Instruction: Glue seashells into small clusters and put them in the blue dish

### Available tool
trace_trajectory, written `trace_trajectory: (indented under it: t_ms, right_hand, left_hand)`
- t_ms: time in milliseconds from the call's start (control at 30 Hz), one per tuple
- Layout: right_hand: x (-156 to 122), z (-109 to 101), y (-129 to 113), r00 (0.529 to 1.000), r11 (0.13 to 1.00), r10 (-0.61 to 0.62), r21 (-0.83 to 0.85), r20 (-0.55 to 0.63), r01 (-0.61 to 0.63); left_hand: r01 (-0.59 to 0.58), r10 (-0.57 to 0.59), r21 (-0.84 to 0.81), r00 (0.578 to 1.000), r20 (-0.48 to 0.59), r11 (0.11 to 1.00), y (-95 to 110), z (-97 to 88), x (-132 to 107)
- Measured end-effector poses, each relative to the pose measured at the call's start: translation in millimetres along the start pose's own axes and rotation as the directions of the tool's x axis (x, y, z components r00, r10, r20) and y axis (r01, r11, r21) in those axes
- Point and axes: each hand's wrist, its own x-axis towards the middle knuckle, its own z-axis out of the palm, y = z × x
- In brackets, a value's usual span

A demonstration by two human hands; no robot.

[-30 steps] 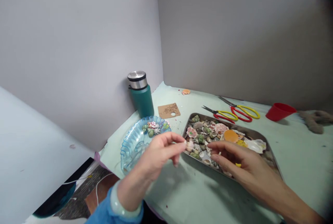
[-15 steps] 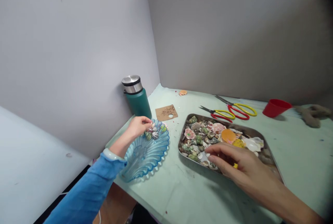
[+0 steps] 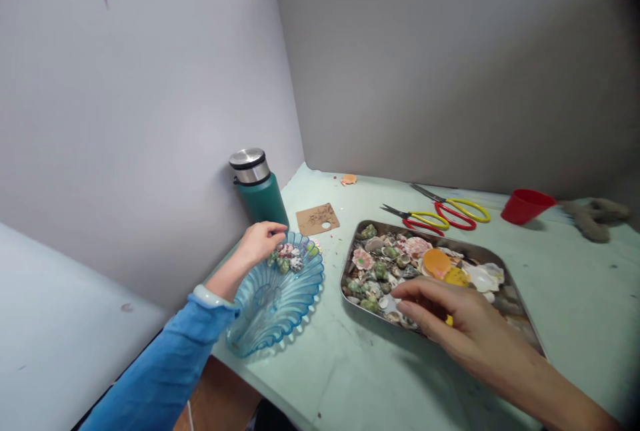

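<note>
My left hand point(image 3: 259, 241) reaches over the far rim of a blue shell-shaped glass dish point(image 3: 273, 301), fingers curled beside a small heap of shells point(image 3: 289, 259) lying in it. What the fingertips hold, if anything, is hidden. My right hand point(image 3: 453, 321) rests low over the near side of a metal tray point(image 3: 520, 301) filled with several coloured seashells point(image 3: 395, 259). Its fingers bend down among the shells, and something small and yellow shows under them.
A teal flask with a steel lid point(image 3: 255, 185) stands against the left wall. Behind the tray lie a brown card point(image 3: 317, 218), two pairs of scissors point(image 3: 440, 212), a red cup point(image 3: 527, 205) and a brown starfish-like thing point(image 3: 593, 219). The pale green table's edge runs below the dish.
My left hand went from the tray's near corner, where it pinched a small shell, across to the far side of the blue dish. My right hand stayed over the tray.
</note>
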Motion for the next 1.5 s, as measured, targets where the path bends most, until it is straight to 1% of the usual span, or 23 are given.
trace_trajectory:
  t_ms: [67, 133, 167, 233, 300, 367, 433, 500, 567, 600, 700, 767, 833, 867, 933, 1000, 1100, 1200, 1233, 1333, 1400, 1467, 1500]
  right_hand:
    - [0, 0, -1, 1.0, 1.0, 0.001, 0.002, -0.007, -0.001]
    - [0, -1, -2, 1.0, 1.0, -0.002, 0.008, -0.004, 0.003]
    - [0, -1, -3, 1.0, 1.0, -0.002, 0.01, -0.002, 0.002]
    - [0, -1, -3, 1.0, 1.0, 0.003, 0.007, -0.002, -0.003]
    - [1, -1, -2, 1.0, 1.0, 0.007, -0.003, -0.014, -0.007]
    - [-1, -1, -1, 0.999, 1.0, 0.008, -0.013, -0.035, -0.009]
    - [-4, -3, 1, 0.997, 1.0, 0.011, -0.022, -0.072, -0.012]
    - [-11, -5, 3, 0.991, 0.999, 0.015, -0.037, -0.136, -0.02]
    - [-21, -9, 7, 0.972, 0.997, 0.02, -0.074, -0.233, -0.039]
    - [-27, -11, 9, 0.958, 0.993, 0.017, -0.103, -0.285, -0.048]
    - [-46, -17, 20, 0.927, 0.965, 0.001, -0.243, -0.376, -0.1]
    - [-61, -20, 30, 0.921, 0.906, 0.032, -0.379, -0.389, -0.191]
    - [-74, -21, 39, 0.917, 0.804, 0.084, -0.517, -0.391, -0.294]
    - [-80, -21, 42, 0.914, 0.757, 0.098, -0.567, -0.393, -0.325]
    - [-89, -20, 44, 0.911, 0.694, 0.119, -0.623, -0.396, -0.361]
    - [-93, -15, 40, 0.89, 0.661, 0.145, -0.627, -0.431, -0.412]
    - [-89, -8, 28, 0.892, 0.619, 0.191, -0.655, -0.411, -0.434]
    - [-74, -3, 17, 0.886, 0.546, 0.258, -0.699, -0.384, -0.462]
    - [-68, -2, 15, 0.886, 0.539, 0.284, -0.703, -0.365, -0.463]
    - [-52, -2, 13, 0.877, 0.543, 0.368, -0.694, -0.309, -0.472]
    - [-48, -4, 15, 0.868, 0.549, 0.409, -0.684, -0.281, -0.48]
    - [-48, -7, 19, 0.876, 0.586, 0.402, -0.66, -0.267, -0.47]
    - [-51, -9, 21, 0.884, 0.625, 0.38, -0.629, -0.271, -0.462]
  left_hand:
    - [-0.022, 0.018, -0.048, 0.998, -0.064, 0.999, 8, -6.6, -12]
    - [-0.063, 0.045, -0.149, 0.992, -0.12, 0.987, 19, -8.5, -31]
    - [-0.082, 0.051, -0.211, 0.988, -0.148, 0.974, 26, -6.9, -43]
    - [-0.102, 0.059, -0.336, 0.989, -0.135, 0.936, 40, 1.6, -72]
    - [-0.153, 0.128, -0.391, 0.988, -0.088, 0.908, 53, 16.0, -102]
    - [-0.185, 0.223, -0.41, 0.974, 0.045, 0.893, 61, 34.1, -128]
    - [-0.159, 0.249, -0.437, 0.956, 0.157, 0.885, 62, 53.6, -147]
    - [-0.109, 0.239, -0.459, 0.942, 0.236, 0.882, 56, 72.5, -159]
    - [-0.052, 0.205, -0.494, 0.943, 0.261, 0.868, 45, 88.6, -164]
    - [-0.049, 0.211, -0.51, 0.941, 0.264, 0.859, 39, 94.9, -165]
    - [-0.121, 0.264, -0.497, 0.937, 0.228, 0.859, 25, 105.5, -164]
    - [-0.135, 0.282, -0.498, 0.931, 0.233, 0.857, 21, 107.3, -163]
    - [-0.145, 0.296, -0.498, 0.925, 0.238, 0.855, 19, 107.5, -161]
    - [-0.156, 0.308, -0.496, 0.92, 0.241, 0.854, 18, 107.4, -161]
    - [-0.167, 0.326, -0.496, 0.911, 0.254, 0.852, 18, 107.3, -161]
    - [-0.178, 0.34, -0.501, 0.905, 0.254, 0.847, 17, 107.0, -161]
    - [-0.199, 0.354, -0.487, 0.901, 0.252, 0.851, 18, 106.6, -161]
    - [-0.236, 0.371, -0.448, 0.896, 0.243, 0.862, 17, 107.2, -159]
    - [-0.245, 0.374, -0.436, 0.896, 0.24, 0.866, 17, 107.7, -159]
    - [-0.252, 0.373, -0.419, 0.897, 0.237, 0.872, 15, 109.8, -157]
    - [-0.253, 0.372, -0.419, 0.899, 0.232, 0.872, 13, 111.1, -156]
    - [-0.257, 0.374, -0.419, 0.9, 0.225, 0.871, 12, 112.1, -156]
    - [-0.26, 0.375, -0.418, 0.9, 0.222, 0.871, 12, 112.5, -156]
